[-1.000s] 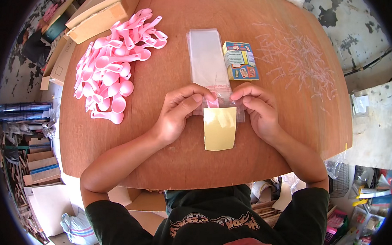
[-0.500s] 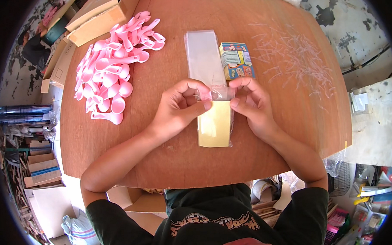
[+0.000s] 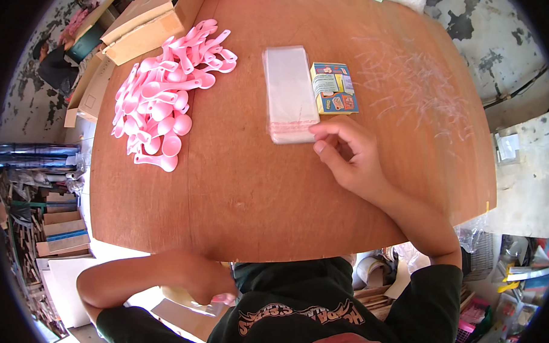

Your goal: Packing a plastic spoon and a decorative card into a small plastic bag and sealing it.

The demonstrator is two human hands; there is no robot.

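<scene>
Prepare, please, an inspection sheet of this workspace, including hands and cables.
Surface: brown wooden table with a seam.
Work items: heaped pink plastic spoons, left; stacked clear rectangular plastic bags, middle; blue-and-yellow printed rectangular block beside them, right.
Clutter: thin clear plastic strips scattered right.
Hands: right hand at the bags' near right corner, finger and thumb apart; left hand below near table edge, by a pale yellow item, both blurred; grip unclear.
Cables: black cable along peeling white wall.
Surroundings: brown cardboard box, far left.
</scene>
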